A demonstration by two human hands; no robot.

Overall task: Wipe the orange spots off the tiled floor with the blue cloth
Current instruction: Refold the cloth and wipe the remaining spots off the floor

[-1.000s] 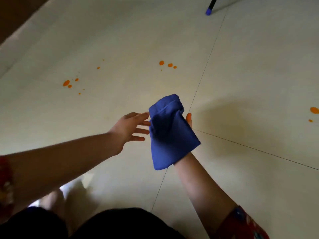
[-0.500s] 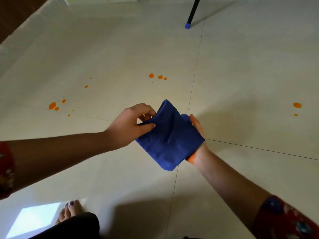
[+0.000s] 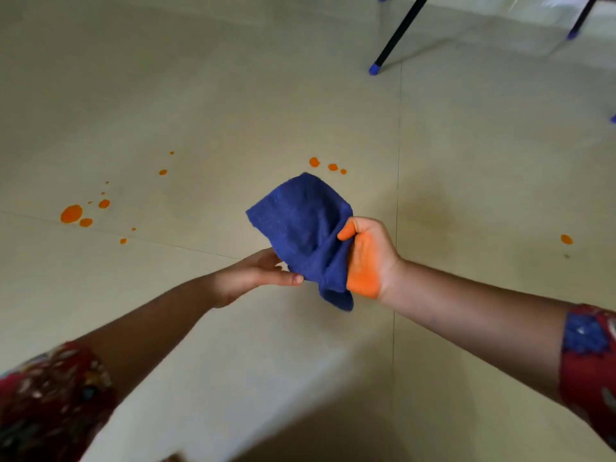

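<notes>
The blue cloth (image 3: 303, 228) is held in the air above the pale tiled floor (image 3: 233, 95), crumpled and hanging. My right hand (image 3: 370, 258), its palm and thumb stained orange, grips the cloth's right side. My left hand (image 3: 256, 271) pinches the cloth's lower left edge between thumb and fingers. On the floor, a cluster of orange spots (image 3: 71, 214) lies to the left. Three orange spots in a row (image 3: 315, 161) lie just beyond the cloth. A single orange spot (image 3: 566, 239) is at the right.
A black furniture leg with a blue cap (image 3: 375, 69) stands on the floor at the upper right, and another leg (image 3: 571, 35) is farther right. Grout lines (image 3: 398, 161) cross the floor. Red patterned sleeves cover both upper arms.
The cloth went from spread over my right hand to bunched in its grip. My left hand moved down to the cloth's lower edge. The view shifted, so more floor shows.
</notes>
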